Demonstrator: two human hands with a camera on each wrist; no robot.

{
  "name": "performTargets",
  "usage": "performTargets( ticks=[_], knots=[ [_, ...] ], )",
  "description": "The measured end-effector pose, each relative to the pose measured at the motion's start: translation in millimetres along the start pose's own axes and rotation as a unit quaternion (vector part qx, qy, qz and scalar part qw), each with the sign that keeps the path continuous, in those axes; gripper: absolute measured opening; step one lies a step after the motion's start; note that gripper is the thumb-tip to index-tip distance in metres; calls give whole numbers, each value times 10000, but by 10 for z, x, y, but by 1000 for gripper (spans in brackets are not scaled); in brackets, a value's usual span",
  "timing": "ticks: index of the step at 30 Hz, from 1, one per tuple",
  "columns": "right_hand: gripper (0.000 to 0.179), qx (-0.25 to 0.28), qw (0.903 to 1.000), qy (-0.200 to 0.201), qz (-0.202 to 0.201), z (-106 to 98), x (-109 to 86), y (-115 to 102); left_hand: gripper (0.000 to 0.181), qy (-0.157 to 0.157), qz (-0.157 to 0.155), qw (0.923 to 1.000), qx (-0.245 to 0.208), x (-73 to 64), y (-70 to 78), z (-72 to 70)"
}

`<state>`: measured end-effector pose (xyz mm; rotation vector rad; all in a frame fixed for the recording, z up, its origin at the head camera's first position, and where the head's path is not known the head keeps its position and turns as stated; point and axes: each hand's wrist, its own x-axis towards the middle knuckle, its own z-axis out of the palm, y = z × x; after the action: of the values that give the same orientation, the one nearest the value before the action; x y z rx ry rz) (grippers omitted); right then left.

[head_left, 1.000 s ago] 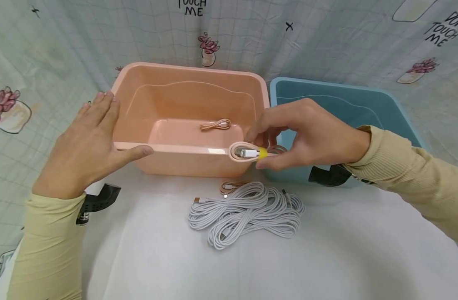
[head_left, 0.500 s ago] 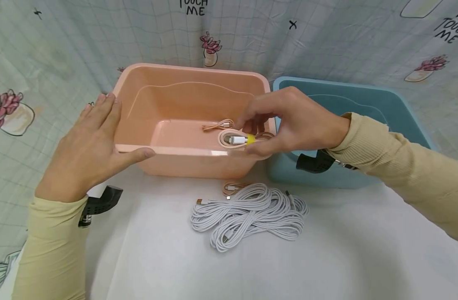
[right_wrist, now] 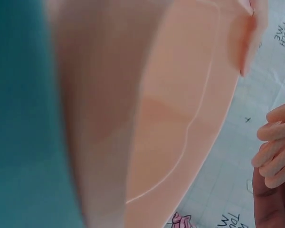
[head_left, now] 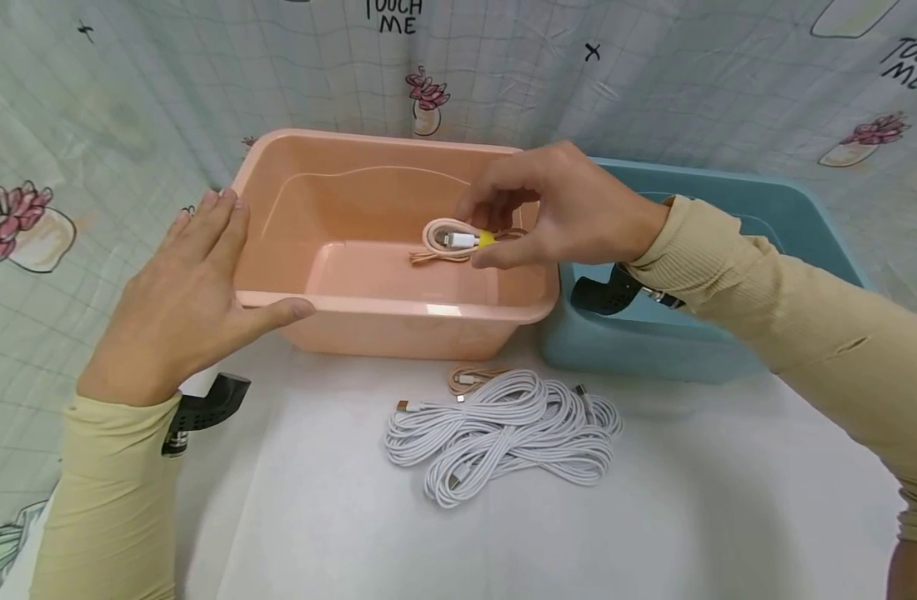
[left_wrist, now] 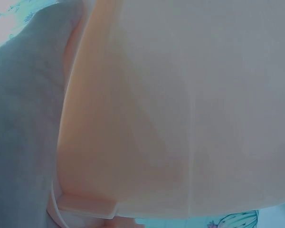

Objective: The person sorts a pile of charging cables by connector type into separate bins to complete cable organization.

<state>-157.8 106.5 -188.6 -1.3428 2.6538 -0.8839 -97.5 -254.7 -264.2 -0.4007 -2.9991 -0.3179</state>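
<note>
My right hand [head_left: 567, 208] pinches a coiled pale pink cable [head_left: 438, 239] with a white connector and a yellow tie, above the right part of the peach bin [head_left: 398, 310]. In the right wrist view, loops of the held cable [right_wrist: 278, 147] show at the right edge beside the fingers. Partly behind it in the head view, another small pink cable [head_left: 423, 257] lies on the bin's floor. My left hand [head_left: 177, 300] rests on the bin's left front corner, fingers straight along the left rim and thumb on the front rim.
To the right stands a blue bin [head_left: 796, 217], partly covered by the right forearm. In front of the bins, several bundled white cables [head_left: 503, 442] lie on the white table [head_left: 338, 517], with a small tan cable [head_left: 462, 380] behind them. A patterned curtain [head_left: 503, 83] hangs at the back.
My right hand has carried the pink cable leftward and farther back, from the peach bin's front right corner to over its inside. The left hand stays on the rim.
</note>
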Motion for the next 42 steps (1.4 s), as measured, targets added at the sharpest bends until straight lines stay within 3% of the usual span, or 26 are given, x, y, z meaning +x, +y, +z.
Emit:
performTargets(
  ticks=[8, 21, 27, 42],
  knots=[
    [26, 105, 9998, 33, 152, 9, 201, 63, 114, 32, -19, 10000, -62, -16, -1, 0],
    [27, 453, 9988, 175, 74, 87, 544, 141, 114, 71, -49, 10000, -37, -43, 26, -24],
    [29, 729, 9967, 241, 269, 109, 630, 164, 114, 91, -5, 9999, -82, -43, 61, -32],
    [28, 625, 9951, -369, 667, 350, 690, 359, 115, 95, 34, 9999, -39, -48, 68, -68]
  ],
)
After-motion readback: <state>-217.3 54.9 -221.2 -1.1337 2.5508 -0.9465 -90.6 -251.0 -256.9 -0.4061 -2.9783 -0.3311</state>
